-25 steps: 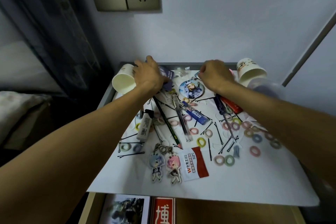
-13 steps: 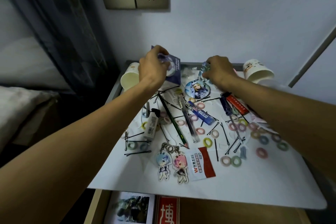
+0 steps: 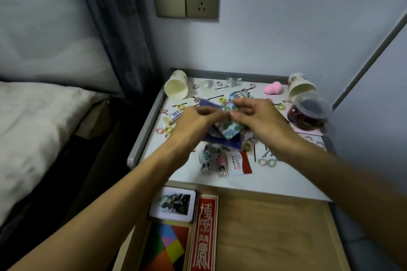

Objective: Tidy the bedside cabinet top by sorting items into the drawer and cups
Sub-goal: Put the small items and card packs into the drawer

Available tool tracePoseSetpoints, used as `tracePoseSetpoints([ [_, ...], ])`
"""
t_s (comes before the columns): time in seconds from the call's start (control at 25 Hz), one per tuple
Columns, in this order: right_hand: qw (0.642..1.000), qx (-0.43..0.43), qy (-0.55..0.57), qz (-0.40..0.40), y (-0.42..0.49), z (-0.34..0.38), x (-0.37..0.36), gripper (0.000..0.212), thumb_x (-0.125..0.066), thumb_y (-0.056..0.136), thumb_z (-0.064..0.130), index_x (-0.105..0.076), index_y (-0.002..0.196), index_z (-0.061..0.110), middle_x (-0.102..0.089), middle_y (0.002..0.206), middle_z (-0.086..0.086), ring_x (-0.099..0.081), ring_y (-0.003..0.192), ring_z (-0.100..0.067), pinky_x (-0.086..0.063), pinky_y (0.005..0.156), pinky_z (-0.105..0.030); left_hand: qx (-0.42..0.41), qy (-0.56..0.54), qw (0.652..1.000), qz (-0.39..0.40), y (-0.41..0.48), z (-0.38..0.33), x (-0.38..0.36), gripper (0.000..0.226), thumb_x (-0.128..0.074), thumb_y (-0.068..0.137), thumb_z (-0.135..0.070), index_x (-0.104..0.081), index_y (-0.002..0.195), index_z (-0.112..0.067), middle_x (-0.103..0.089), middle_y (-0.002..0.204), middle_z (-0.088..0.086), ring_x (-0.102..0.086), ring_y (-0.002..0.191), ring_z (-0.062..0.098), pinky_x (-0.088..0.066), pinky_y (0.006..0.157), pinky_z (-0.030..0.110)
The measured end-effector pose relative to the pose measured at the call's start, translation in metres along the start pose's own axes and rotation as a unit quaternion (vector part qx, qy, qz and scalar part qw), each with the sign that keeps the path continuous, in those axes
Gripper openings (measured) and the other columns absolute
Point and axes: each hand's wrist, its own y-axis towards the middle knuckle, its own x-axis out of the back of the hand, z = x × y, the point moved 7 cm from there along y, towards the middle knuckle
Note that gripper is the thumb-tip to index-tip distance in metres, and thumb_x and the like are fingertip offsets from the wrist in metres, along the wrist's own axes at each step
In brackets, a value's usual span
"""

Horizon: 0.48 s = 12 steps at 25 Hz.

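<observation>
Our cabinet top [image 3: 284, 179] remains mostly cluttered; the open drawer [image 3: 271, 231] at its front edge holds little. Both cups [image 3: 176, 87] lie tipped at the back corners. Our left hand [image 3: 193, 121] and right hand [image 3: 257, 116] pinch printed cards [image 3: 229, 131] mid-top.
</observation>
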Motion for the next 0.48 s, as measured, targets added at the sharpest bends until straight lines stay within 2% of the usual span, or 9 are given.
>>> tracePoseSetpoints([
  [0.04, 1.000, 0.013, -0.019, 0.010, -0.012, 0.001, -0.009, 0.029, -0.061, 0.094, 0.016, -0.064, 0.122, 0.023, -0.069, 0.112, 0.006, -0.066, 0.099, -0.006, -0.056, 0.080, -0.024, 0.010, 0.003, 1.000, 0.005, -0.018, 0.002, 0.001, 0.017, -0.066, 0.091, -0.022, -0.073, 0.098, -0.007, -0.074, 0.091, 0.008, -0.072, 0.082, 0.020, -0.061, 0.070, 0.031],
  [0.16, 0.992, 0.047, -0.107, -0.047, -0.042, -0.006, -0.011, 0.017, -0.057, 0.097, 0.019, -0.070, 0.106, 0.024, -0.070, 0.097, 0.007, -0.064, 0.084, -0.007, -0.051, 0.066, -0.022, 0.050, 0.022, 0.998, -0.032, -0.060, 0.017, 0.016, 0.018, -0.066, 0.092, -0.021, -0.072, 0.089, -0.004, -0.074, 0.085, 0.011, -0.072, 0.074, 0.018, -0.060, 0.065, 0.029],
  [0.24, 0.966, 0.035, -0.245, -0.077, -0.052, -0.026, -0.009, 0.012, -0.063, 0.093, 0.025, -0.069, 0.102, 0.020, -0.069, 0.096, 0.002, -0.061, 0.080, -0.011, -0.045, 0.065, -0.022, 0.079, 0.001, 0.995, -0.065, -0.081, 0.031, 0.029, 0.024, -0.067, 0.091, -0.022, -0.071, 0.089, 0.002, -0.074, 0.083, 0.014, -0.069, 0.065, 0.017, -0.056, 0.058, 0.024],
  [0.32, 0.929, -0.014, -0.367, -0.044, -0.058, -0.052, -0.016, 0.031, -0.071, 0.086, 0.034, -0.064, 0.108, 0.014, -0.062, 0.105, -0.004, -0.059, 0.091, -0.018, -0.047, 0.074, -0.029, 0.104, -0.061, 0.989, -0.083, -0.099, 0.042, 0.037, 0.023, -0.067, 0.090, -0.020, -0.069, 0.087, 0.004, -0.074, 0.081, 0.016, -0.068, 0.061, 0.019, -0.054, 0.054, 0.024],
  [0.4, 0.919, -0.041, -0.389, -0.037, -0.060, -0.063, -0.023, 0.041, -0.073, 0.084, 0.035, -0.059, 0.114, 0.011, -0.056, 0.113, -0.007, -0.056, 0.103, -0.026, -0.048, 0.086, -0.038, 0.120, -0.096, 0.983, -0.096, -0.108, 0.050, 0.043, 0.019, -0.067, 0.090, -0.019, -0.067, 0.083, -0.001, -0.073, 0.079, 0.015, -0.067, 0.060, 0.020, -0.053, 0.052, 0.024],
  [0.48, 0.921, -0.043, -0.385, -0.051, -0.059, -0.060, -0.026, 0.049, -0.075, 0.082, 0.034, -0.056, 0.119, 0.009, -0.054, 0.118, -0.009, -0.055, 0.108, -0.028, -0.047, 0.089, -0.040, 0.138, -0.109, 0.979, -0.103, -0.112, 0.057, 0.047, 0.018, -0.068, 0.089, -0.019, -0.066, 0.081, -0.003, -0.073, 0.080, 0.015, -0.067, 0.061, 0.021, -0.054, 0.053, 0.024],
])
